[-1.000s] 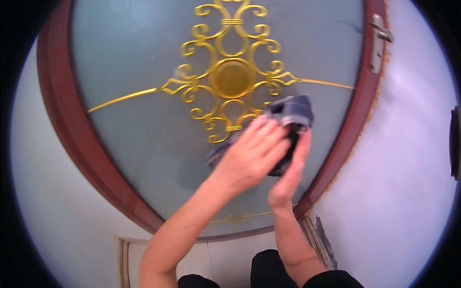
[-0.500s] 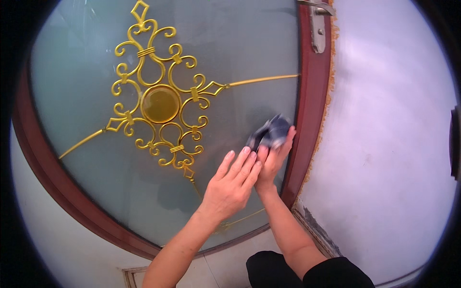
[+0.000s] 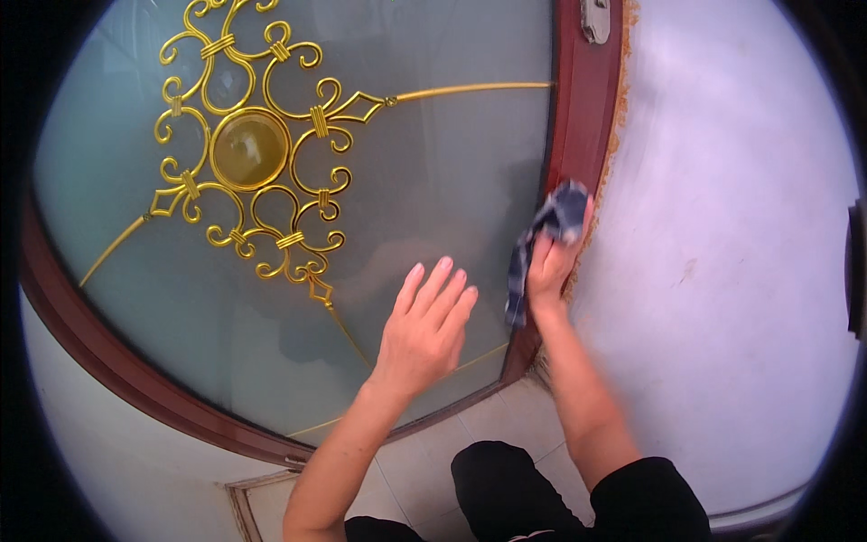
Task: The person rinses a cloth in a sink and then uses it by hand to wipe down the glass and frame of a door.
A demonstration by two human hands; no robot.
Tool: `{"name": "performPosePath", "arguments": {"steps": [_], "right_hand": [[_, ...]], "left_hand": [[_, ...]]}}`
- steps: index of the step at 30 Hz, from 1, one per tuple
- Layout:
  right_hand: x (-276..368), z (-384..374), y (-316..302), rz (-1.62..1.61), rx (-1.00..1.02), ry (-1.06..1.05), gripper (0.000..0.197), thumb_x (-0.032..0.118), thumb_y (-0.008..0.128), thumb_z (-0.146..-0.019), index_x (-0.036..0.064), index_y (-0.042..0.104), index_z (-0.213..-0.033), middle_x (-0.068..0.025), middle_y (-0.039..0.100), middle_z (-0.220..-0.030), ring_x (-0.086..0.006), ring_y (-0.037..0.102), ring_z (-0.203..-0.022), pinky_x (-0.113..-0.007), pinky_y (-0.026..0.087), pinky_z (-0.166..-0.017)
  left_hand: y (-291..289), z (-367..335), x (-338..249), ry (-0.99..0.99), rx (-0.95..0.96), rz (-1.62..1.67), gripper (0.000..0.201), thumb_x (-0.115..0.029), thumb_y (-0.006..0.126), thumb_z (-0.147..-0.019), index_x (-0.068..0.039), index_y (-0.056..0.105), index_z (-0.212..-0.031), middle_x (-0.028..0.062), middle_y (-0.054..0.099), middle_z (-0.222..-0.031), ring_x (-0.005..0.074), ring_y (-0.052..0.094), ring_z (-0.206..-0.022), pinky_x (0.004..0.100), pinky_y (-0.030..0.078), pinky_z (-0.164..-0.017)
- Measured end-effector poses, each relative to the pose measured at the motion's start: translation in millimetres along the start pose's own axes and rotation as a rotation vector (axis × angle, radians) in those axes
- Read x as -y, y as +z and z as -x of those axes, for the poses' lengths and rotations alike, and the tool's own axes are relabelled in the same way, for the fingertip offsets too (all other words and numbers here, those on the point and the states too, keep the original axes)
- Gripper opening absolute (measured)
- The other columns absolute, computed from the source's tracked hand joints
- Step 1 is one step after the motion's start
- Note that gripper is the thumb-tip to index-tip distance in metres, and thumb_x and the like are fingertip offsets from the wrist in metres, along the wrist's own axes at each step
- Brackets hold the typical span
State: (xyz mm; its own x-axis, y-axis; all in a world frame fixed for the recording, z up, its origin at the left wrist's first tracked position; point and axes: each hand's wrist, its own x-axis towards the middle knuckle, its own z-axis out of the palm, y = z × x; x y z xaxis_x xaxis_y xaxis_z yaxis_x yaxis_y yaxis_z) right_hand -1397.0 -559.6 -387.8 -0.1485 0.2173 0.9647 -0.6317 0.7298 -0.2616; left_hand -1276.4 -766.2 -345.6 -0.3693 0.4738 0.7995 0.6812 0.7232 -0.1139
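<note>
My right hand (image 3: 553,269) grips a dark blue and white checked cloth (image 3: 562,217) against the red-brown door frame (image 3: 582,135), at its right side. One end of the cloth hangs down past my fingers along the edge of the glass. My left hand (image 3: 423,327) holds nothing; its fingers are stretched out, slightly apart, in front of the frosted glass pane (image 3: 433,181). I cannot tell whether its fingertips touch the glass. Gold scroll ornament (image 3: 318,122) with a round centre decorates the pane to the left of my hands.
A metal lock plate (image 3: 595,20) sits on the frame at the top. To the right stands a pale wall (image 3: 722,226), with rough orange-brown filler along the frame's edge. Below are light floor tiles (image 3: 433,465) and my black-clothed knee (image 3: 497,488).
My right hand has moved the cloth rightward from the glass onto the door frame. My left hand is now apart from the right one. The view has shifted, so the ornament sits higher and further left.
</note>
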Motion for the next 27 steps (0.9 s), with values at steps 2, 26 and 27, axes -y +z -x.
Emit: {"name": "performPosePath", "arguments": {"steps": [2, 26, 27], "right_hand": [[-10, 58, -3, 0.11, 0.014, 0.099, 0.055, 0.02, 0.044, -0.09, -0.0061, 0.026, -0.136, -0.026, 0.019, -0.144, -0.0419, 0.019, -0.133, -0.049, 0.014, -0.109], [21, 77, 3, 0.267, 0.038, 0.084, 0.067, 0.038, 0.049, -0.088, 0.0083, 0.023, -0.142, -0.0182, 0.025, -0.145, -0.0366, 0.021, -0.135, -0.053, 0.019, -0.106], [10, 94, 1, 0.187, 0.02, 0.166, 0.066, 0.038, 0.048, -0.089, 0.0059, 0.023, -0.141, -0.0187, 0.026, -0.144, -0.0356, 0.022, -0.135, -0.05, 0.02, -0.107]], "left_hand": [[2, 16, -9, -0.038, -0.033, 0.048, 0.033, 0.002, 0.059, -0.069, -0.003, 0.061, -0.101, 0.0114, 0.06, -0.111, 0.0292, 0.049, -0.118, 0.0462, 0.034, -0.101], [-3, 133, -41, -0.964, -0.434, 0.53, 0.021, 0.0, 0.045, -0.088, 0.0, 0.054, -0.107, 0.009, 0.057, -0.103, 0.0154, 0.062, -0.08, 0.0259, 0.045, -0.072], [2, 136, -43, -1.007, -0.423, 0.569, 0.02, 0.0, 0.045, -0.088, 0.0, 0.054, -0.106, 0.0085, 0.057, -0.101, 0.0153, 0.062, -0.078, 0.0258, 0.045, -0.071]]}}
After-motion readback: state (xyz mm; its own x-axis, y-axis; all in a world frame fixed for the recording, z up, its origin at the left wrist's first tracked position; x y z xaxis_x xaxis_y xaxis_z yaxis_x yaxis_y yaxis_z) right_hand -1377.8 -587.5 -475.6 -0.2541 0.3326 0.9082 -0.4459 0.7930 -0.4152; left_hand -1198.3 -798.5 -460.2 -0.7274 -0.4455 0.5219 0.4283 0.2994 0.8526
